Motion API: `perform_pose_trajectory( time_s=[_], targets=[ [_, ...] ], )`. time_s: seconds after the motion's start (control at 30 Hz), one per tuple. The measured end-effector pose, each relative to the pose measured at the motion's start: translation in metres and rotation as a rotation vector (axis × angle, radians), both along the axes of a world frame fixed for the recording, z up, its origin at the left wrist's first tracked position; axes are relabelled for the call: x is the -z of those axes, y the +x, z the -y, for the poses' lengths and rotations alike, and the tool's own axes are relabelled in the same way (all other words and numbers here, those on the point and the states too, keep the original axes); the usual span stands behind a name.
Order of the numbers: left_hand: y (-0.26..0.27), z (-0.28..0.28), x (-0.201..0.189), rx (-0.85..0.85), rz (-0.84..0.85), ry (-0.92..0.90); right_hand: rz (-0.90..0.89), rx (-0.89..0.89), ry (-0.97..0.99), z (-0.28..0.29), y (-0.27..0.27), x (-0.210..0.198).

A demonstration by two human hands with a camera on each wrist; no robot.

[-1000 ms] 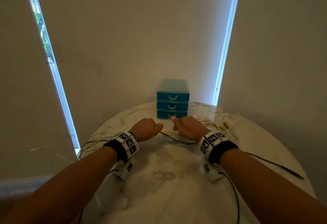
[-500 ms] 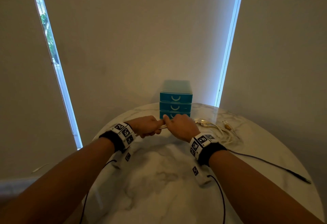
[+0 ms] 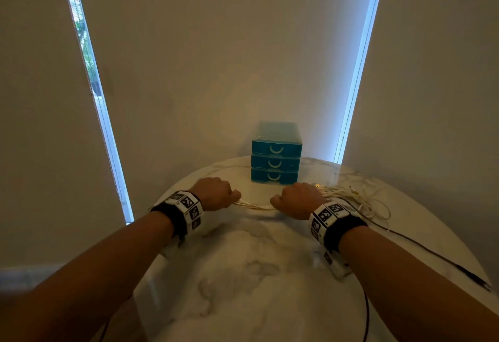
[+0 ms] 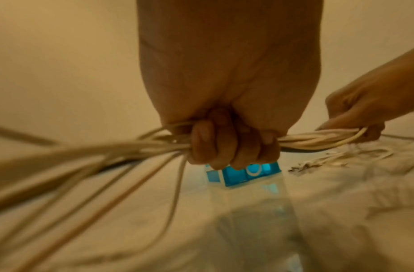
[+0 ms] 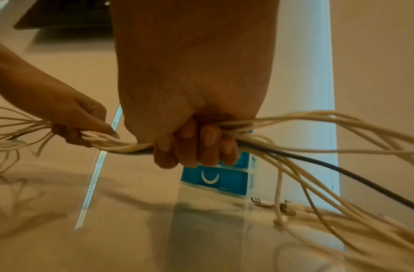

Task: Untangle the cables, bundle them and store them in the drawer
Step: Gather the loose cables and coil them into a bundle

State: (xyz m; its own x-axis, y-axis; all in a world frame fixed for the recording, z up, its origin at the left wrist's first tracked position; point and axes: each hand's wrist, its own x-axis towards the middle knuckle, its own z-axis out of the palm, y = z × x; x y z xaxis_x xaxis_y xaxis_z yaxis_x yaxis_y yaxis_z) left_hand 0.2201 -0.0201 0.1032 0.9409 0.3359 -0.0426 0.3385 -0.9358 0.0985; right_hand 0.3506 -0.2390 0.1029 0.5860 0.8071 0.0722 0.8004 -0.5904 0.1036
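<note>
1. Two fists are now seen well apart in the lower middle of the head view, where half a second ago they were nearly touching; the left hand (image 3: 216, 193) and the right hand (image 3: 298, 200) have been drawn outward along the cables (image 3: 253, 206).
2. Each hand's fingers are curled tightly round the same gathered strands: pale cables, with one black cable (image 5: 317, 162) among them in the right wrist view.
3. A straight length is thus stretched between the fists, which suggests the strands are being lined up for bundling; loose ends fan out past both fists, so untangling is judged unfinished.
4. The drawer unit (image 3: 275, 152), blue, stands at centre frame just beyond the hands, all three drawers closed.
5. A round marble table (image 3: 243, 287) is seen below; pale blinds and bright window strips fill the upper frame.
</note>
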Motion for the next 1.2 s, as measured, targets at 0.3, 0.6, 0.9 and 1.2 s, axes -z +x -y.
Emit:
perform_pose_trajectory(
  time_s=[0.3,0.6,0.9,1.2],
  targets=[
    [0.006,0.013,0.003,0.004,0.191,-0.137,-0.116,-0.040,0.086,-0.036,-0.015,0.003],
    [-0.005,0.007,-0.007,-0.021,0.264,-0.402,-0.856,0.159,0.535,-0.069,-0.057,-0.011],
    [-0.016,-0.022,-0.019,-0.101,0.038,-0.614,-0.497,0.048,0.453,-0.055,-0.027,-0.025],
    [-0.032,-0.053,-0.034,-0.103,0.130,-0.293,0.320,0.009,0.323,-0.025,-0.004,-0.052]
  ],
)
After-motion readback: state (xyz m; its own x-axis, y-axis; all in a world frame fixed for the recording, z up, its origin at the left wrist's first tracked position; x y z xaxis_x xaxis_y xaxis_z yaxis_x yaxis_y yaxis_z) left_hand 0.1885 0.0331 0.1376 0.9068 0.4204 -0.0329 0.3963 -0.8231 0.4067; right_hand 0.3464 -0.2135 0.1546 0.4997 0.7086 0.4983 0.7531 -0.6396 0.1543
